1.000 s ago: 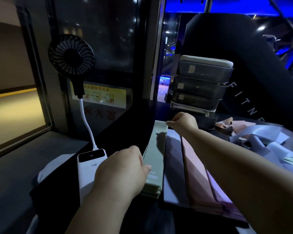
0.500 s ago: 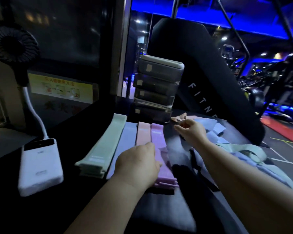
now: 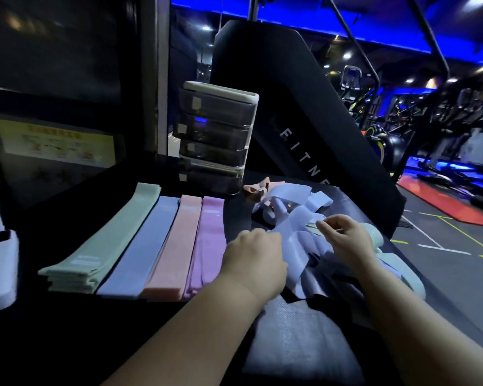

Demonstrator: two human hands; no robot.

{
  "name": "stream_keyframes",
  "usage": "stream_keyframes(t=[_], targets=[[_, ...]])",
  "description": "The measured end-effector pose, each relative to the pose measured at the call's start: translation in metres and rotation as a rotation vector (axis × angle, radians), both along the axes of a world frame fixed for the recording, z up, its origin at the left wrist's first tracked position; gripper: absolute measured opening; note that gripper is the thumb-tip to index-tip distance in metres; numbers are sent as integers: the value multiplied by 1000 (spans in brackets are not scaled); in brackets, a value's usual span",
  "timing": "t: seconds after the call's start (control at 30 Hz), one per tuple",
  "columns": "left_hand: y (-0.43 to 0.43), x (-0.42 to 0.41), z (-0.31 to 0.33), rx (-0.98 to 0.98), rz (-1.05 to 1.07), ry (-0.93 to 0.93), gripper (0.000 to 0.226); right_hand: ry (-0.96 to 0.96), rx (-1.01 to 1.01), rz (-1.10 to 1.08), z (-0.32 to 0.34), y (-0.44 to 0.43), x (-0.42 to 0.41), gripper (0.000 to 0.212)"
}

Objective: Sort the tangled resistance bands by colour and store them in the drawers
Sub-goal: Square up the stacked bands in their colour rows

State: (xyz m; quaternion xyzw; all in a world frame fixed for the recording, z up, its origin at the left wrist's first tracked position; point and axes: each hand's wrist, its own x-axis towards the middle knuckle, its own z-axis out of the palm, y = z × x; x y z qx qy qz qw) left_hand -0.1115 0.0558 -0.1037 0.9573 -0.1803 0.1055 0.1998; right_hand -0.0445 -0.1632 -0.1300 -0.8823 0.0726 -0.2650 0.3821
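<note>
sorted bands [image 3: 162, 240] left of tangle [image 3: 296, 218], drawers [image 3: 215, 135] behind

A dim commercial gym lit by blue ceiling light strips [image 3: 290, 9]. A tall black panel [image 3: 262, 93] carries white letters reading "FITNE", the rest cut off. Behind it, on the right, rows of cardio machines [image 3: 352, 79] stand in the dark hall, with a dark exercise ball [image 3: 396, 143] near them. The grey floor has a red mat [image 3: 444, 201] and painted white and yellow lines [image 3: 432, 238]. In front, a black counter [image 3: 67, 330] carries flat resistance bands [image 3: 176, 246] and a small stack of drawers [image 3: 215, 135].
</note>
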Motion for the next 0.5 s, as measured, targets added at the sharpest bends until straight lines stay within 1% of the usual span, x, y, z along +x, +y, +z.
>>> stream_keyframes(t=[0.1,0.2,0.23,0.27,0.33,0.37,0.43,0.5], targets=[[-22,10,1,-19,-7,69,38,15,44,58,-7,-6,-3,17],[-40,20,-4,-2,33,160,50,41,83,126,-12,-5,-10,12],[-44,24,-7,15,48,197,53,70,72,146,-13,-4,-12,9],[-48,27,-10,30,57,230,53,116,57,162,-14,-5,-13,12],[-52,32,-13,47,65,258,44,229,6,176,-16,-7,-16,29],[-52,32,-13,45,66,257,37,272,-23,181,-16,-7,-18,33],[-51,34,-11,6,67,240,28,317,-61,200,-13,-8,-21,31],[-48,37,-9,-98,62,235,26,293,-80,214,-8,-7,-25,19]])
